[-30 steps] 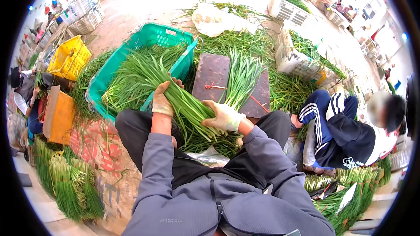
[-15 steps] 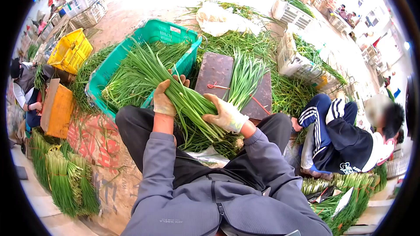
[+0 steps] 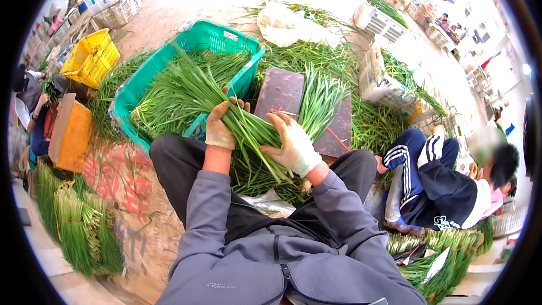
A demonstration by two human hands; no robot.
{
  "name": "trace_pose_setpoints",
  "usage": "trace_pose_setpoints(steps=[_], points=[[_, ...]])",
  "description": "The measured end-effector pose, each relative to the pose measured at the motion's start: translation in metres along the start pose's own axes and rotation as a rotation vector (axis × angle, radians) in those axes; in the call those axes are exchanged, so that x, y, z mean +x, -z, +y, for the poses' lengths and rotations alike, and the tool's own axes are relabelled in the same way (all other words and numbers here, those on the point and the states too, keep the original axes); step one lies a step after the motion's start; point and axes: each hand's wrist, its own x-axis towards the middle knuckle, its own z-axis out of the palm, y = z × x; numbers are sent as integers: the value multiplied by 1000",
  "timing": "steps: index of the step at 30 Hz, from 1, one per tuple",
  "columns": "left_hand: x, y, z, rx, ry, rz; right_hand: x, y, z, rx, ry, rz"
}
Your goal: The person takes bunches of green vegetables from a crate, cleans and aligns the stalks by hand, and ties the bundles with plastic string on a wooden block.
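Note:
A long bunch of green chives (image 3: 240, 124) lies slantwise across both my gloved hands, leaf ends up to the left over the crate and cut ends down to the right. My left hand (image 3: 222, 129) is wrapped round its middle from beneath, with fingertips showing on the far side. Lower down, my right hand (image 3: 293, 146) holds the stems with thumb and fingers around them. Just beyond it, a smaller bundle of chives (image 3: 320, 104) rests on a dark board (image 3: 279, 91), beside red ties (image 3: 283, 112). The green crate (image 3: 125, 97) at my left is full of loose chives.
Loose chives (image 3: 316, 53) cover the floor ahead, with a white plastic sheet (image 3: 293, 25) on them. Tied bundles (image 3: 79, 229) stand at lower left. A person in striped trousers (image 3: 435, 175) sits close at right. A yellow crate (image 3: 91, 59) and an orange box (image 3: 72, 141) are left.
My right hand has shifted slightly, its fingers now raised and closer over the stems. My left hand has moved slightly right and down and keeps its hold. The view has shifted a little.

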Motion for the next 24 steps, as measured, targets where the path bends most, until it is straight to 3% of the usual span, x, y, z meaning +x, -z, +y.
trace_pose_setpoints(steps=[3, 16, 20, 23, 24], points=[[4, 2, 0, -33, -82, 18, -2, -4, -9, -24, 21, 27], [-1, -4, 7, -41, -74, -24, 23, -19, -17, -73, 141, 141], [-1, -2, 13, -46, -74, 4, 17, -11, -11, 579, -199, 171], [1, 2, 15, -24, -91, 13, 8, -10, 5, 632, -179, 183], [1, 1, 14, -12, -103, 21, 6, -4, 5, 877, -285, 150]])
